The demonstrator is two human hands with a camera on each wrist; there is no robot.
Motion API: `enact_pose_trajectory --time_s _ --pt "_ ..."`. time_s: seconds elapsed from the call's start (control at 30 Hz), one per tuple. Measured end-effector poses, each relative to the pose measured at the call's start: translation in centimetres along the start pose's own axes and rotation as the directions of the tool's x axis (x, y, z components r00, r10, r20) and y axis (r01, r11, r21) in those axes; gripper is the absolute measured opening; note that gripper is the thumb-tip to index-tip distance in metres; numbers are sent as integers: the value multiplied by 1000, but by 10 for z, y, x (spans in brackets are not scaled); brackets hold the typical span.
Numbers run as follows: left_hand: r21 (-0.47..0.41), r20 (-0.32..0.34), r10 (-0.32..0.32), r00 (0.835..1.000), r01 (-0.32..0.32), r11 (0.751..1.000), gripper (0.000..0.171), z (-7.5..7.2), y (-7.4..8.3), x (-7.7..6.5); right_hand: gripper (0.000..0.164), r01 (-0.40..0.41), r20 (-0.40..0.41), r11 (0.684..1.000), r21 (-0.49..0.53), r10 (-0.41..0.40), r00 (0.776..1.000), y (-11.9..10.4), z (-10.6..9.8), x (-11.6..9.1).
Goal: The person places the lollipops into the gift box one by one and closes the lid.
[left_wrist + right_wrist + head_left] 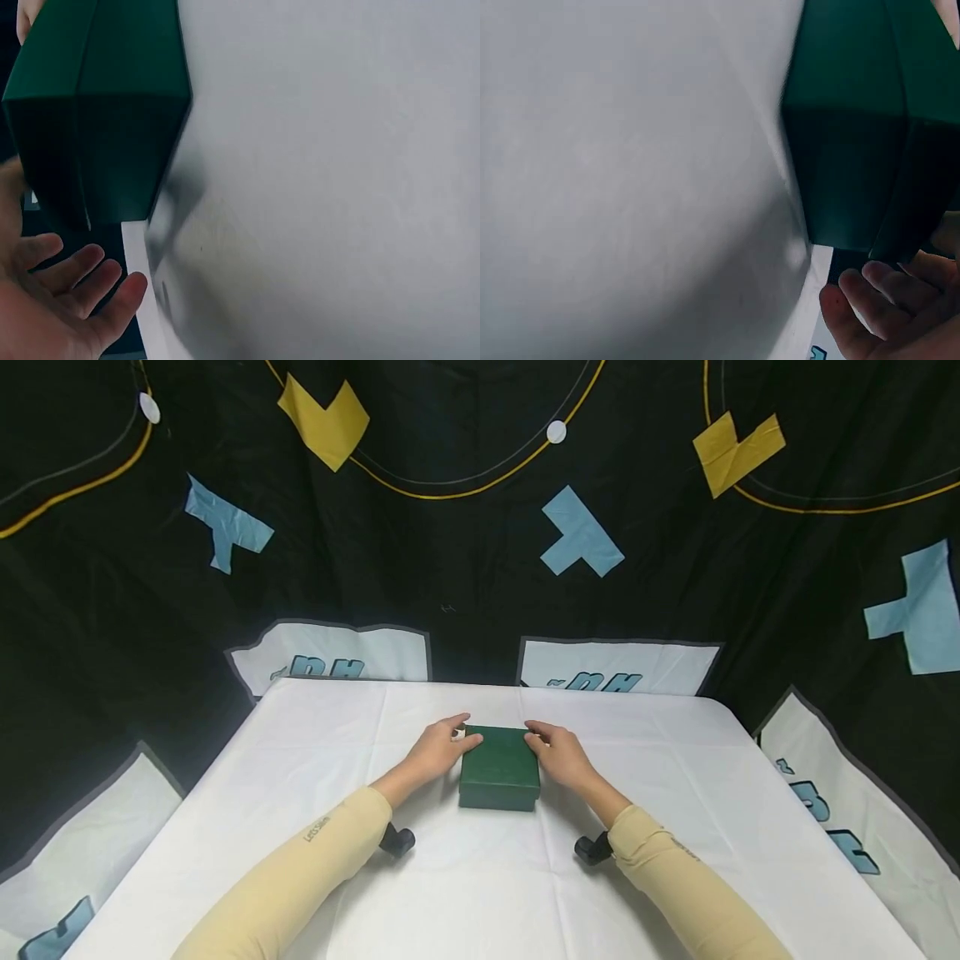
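A dark green lidded box [498,764] sits on the white-covered table between both hands. My left hand [438,747] is at its far left corner, the thumb over the top and the forefinger extending past the far edge. In the left wrist view the other fingers [112,304] are loosely bent and apart from the box. My right hand [562,756] is at the far right corner, its thumb at the top edge. The right wrist view has bent fingers [885,300] close by the far end of the lid [934,172]. The box's far side is hidden in the head view.
The white tablecloth [480,893] spreads around the box. Behind the table hangs a black curtain [465,577] with blue and yellow patches. Black wrist mounts [397,841] stick out below the sleeves. White printed panels [622,664] border the table.
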State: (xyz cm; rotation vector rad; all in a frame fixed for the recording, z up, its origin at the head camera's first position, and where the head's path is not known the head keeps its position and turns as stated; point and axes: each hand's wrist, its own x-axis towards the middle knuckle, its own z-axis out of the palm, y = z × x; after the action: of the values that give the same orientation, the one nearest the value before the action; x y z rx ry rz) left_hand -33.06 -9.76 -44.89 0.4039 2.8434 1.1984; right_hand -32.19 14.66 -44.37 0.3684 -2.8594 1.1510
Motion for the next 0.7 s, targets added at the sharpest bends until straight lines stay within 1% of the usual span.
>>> enact_pose_trajectory --time_s 0.1,0.2,0.3,0.37,0.5,0.7 --pt "30 38 12 999 -13 999 79 -3 -1 -4 50 18 26 999 -46 -17 1000 1 -3 -4" --pt "68 83 47 995 -53 996 87 -7 0 -9 55 34 64 998 -59 -30 998 1 -7 -8" --pt "108 102 88 991 -99 989 91 -9 1 -12 58 46 96 998 -54 -40 995 1 -9 -9" --pt "123 107 92 990 -105 987 91 -9 2 -14 58 52 118 998 -47 -46 992 0 -9 -10" --pt "132 111 79 991 -93 987 89 -6 2 -16 58 55 140 998 -36 -49 989 0 -8 -9" --pt "133 103 67 992 -80 988 87 -5 5 -17 57 27 164 1000 -2 -26 986 -1 -9 -6"
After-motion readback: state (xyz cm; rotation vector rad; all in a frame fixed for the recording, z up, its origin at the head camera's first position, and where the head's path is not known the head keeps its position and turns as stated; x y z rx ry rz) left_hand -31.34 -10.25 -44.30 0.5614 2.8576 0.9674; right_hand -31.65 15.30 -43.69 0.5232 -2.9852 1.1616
